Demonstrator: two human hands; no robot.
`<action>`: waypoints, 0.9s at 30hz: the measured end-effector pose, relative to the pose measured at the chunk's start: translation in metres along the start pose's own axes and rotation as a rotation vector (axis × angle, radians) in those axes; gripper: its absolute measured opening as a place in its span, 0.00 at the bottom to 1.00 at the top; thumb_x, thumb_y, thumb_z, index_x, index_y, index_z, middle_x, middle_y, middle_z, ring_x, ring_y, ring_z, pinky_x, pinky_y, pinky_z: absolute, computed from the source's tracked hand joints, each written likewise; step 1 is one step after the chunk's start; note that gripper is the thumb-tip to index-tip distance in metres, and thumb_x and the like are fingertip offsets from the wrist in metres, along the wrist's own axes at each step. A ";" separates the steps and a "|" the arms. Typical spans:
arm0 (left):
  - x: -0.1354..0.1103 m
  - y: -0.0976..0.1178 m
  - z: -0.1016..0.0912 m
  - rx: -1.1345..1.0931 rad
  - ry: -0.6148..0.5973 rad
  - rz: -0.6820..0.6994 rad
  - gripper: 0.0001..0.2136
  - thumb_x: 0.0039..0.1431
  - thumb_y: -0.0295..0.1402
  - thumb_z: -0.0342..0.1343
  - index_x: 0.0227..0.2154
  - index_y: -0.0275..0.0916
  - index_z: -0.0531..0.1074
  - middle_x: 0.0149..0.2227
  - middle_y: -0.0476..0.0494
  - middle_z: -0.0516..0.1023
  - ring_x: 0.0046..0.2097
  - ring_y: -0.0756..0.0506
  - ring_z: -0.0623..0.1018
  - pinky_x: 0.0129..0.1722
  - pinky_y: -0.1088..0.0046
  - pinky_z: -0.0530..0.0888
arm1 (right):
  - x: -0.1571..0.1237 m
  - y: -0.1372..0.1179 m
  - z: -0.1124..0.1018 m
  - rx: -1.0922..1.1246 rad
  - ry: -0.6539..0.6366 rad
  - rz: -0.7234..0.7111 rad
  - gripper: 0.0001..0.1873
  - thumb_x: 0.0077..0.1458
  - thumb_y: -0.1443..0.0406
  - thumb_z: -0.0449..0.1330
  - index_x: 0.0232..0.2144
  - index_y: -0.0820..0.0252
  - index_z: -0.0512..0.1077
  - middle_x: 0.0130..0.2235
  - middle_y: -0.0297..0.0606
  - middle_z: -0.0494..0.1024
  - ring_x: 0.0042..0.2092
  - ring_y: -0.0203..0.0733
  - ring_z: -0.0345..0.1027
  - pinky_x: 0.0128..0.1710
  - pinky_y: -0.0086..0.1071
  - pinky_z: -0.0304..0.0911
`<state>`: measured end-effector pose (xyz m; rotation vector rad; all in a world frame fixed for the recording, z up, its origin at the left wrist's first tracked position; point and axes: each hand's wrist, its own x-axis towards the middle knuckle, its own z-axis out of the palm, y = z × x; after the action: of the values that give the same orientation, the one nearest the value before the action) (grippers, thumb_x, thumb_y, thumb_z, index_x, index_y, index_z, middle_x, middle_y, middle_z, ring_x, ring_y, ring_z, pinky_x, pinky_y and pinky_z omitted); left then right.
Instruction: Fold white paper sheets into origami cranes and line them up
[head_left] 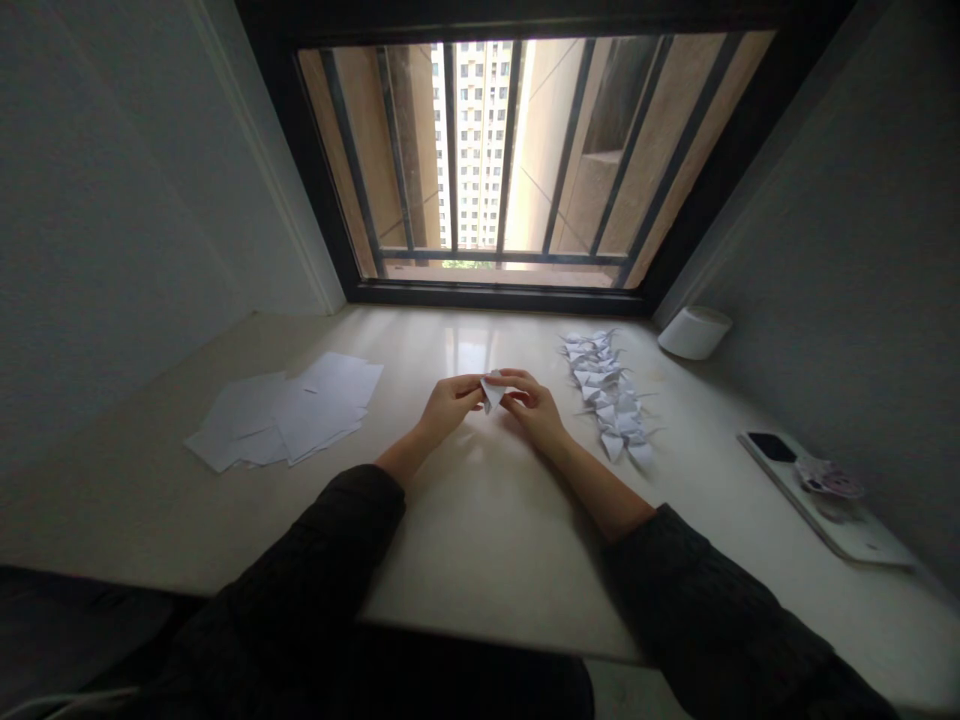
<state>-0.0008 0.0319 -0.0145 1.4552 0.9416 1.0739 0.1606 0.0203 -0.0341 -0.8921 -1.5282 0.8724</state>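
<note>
**Held item:** small folded paper piece (491, 390), white, with a pointed lower end. It sits between both hands over the middle of the pale table (480, 530), on the window side. Whether its tip touches the table cannot be told.

**Left hand** (448, 405): the grip is pinched on the left edge of the folded paper piece, fingertips closed on it.

**Right hand** (536, 408): the grip is also clenched on the paper, on its right edge, with the fingers curled over the top. The two hands almost meet around it. Both forearms come out of dark sleeves (330, 560) at the near edge.

**Left of the hands, well apart:** loose white sheets (289, 415), lying flat in an untidy, overlapping spread.

**Right of the hands, near:** row of folded paper figures (607, 395), white and pointed, running from the window side toward the near side — too small to count.

**Far right corner:** white round object (694, 332) by the wall; its kind is unclear.

**Right edge:** flat white device (862, 540) with a dark patch at its far end and a small patterned item (829, 480) lying on it.

**Behind:** dark-framed window (517, 150) with vertical bars — tall buildings show beyond.
</note>
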 end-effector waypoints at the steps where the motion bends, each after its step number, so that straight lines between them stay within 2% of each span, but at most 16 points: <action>1: 0.001 -0.001 0.000 -0.022 0.005 -0.012 0.15 0.47 0.37 0.59 0.39 0.39 0.77 0.36 0.44 0.79 0.35 0.47 0.77 0.34 0.72 0.73 | 0.000 0.000 0.000 0.021 0.028 0.023 0.14 0.47 0.59 0.61 0.39 0.50 0.76 0.47 0.38 0.71 0.47 0.43 0.66 0.41 0.34 0.66; 4: 0.001 -0.002 -0.001 -0.075 0.011 -0.038 0.17 0.46 0.39 0.60 0.39 0.38 0.77 0.36 0.42 0.79 0.35 0.47 0.77 0.35 0.71 0.73 | 0.000 0.001 -0.001 0.065 0.110 0.116 0.16 0.43 0.57 0.64 0.36 0.54 0.76 0.42 0.38 0.76 0.43 0.43 0.69 0.39 0.35 0.66; 7: 0.001 -0.002 -0.001 -0.098 -0.006 -0.046 0.18 0.46 0.40 0.61 0.40 0.38 0.76 0.36 0.42 0.79 0.36 0.47 0.77 0.36 0.70 0.73 | 0.001 0.002 -0.002 0.089 0.137 0.192 0.17 0.41 0.55 0.65 0.34 0.56 0.77 0.37 0.38 0.79 0.39 0.44 0.71 0.36 0.35 0.66; 12: 0.001 -0.003 -0.002 -0.076 -0.010 -0.033 0.19 0.46 0.42 0.61 0.41 0.38 0.76 0.37 0.42 0.79 0.36 0.46 0.77 0.35 0.70 0.73 | 0.002 0.004 -0.003 0.097 0.119 0.184 0.15 0.41 0.56 0.65 0.32 0.56 0.77 0.33 0.36 0.79 0.35 0.41 0.72 0.35 0.33 0.65; 15: 0.003 -0.006 -0.005 -0.046 0.006 0.004 0.24 0.46 0.41 0.61 0.48 0.38 0.71 0.37 0.42 0.79 0.36 0.46 0.77 0.35 0.70 0.73 | 0.002 0.003 -0.003 0.089 0.117 0.212 0.15 0.41 0.56 0.65 0.33 0.56 0.77 0.33 0.36 0.80 0.33 0.41 0.72 0.33 0.33 0.65; 18: 0.004 -0.009 -0.006 -0.022 -0.007 0.051 0.28 0.47 0.39 0.61 0.53 0.40 0.66 0.35 0.43 0.80 0.35 0.48 0.77 0.34 0.70 0.74 | 0.001 0.002 -0.004 0.106 0.144 0.219 0.14 0.40 0.57 0.66 0.31 0.57 0.78 0.33 0.38 0.80 0.36 0.42 0.73 0.38 0.34 0.65; 21: 0.004 -0.009 -0.006 0.008 -0.022 0.063 0.25 0.48 0.38 0.60 0.51 0.38 0.69 0.36 0.42 0.80 0.36 0.47 0.77 0.34 0.71 0.74 | 0.001 0.002 -0.004 0.152 0.182 0.236 0.13 0.39 0.59 0.67 0.30 0.57 0.78 0.33 0.38 0.81 0.37 0.42 0.73 0.41 0.35 0.64; 27: 0.001 -0.004 -0.002 0.034 0.003 0.070 0.23 0.47 0.39 0.61 0.47 0.37 0.72 0.37 0.41 0.80 0.36 0.46 0.78 0.34 0.71 0.74 | 0.003 0.005 -0.003 0.230 0.225 0.275 0.13 0.36 0.60 0.69 0.29 0.57 0.79 0.31 0.36 0.81 0.33 0.39 0.72 0.38 0.34 0.65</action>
<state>-0.0019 0.0341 -0.0185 1.5244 0.9213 1.1162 0.1638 0.0251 -0.0367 -1.0074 -1.1029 1.0823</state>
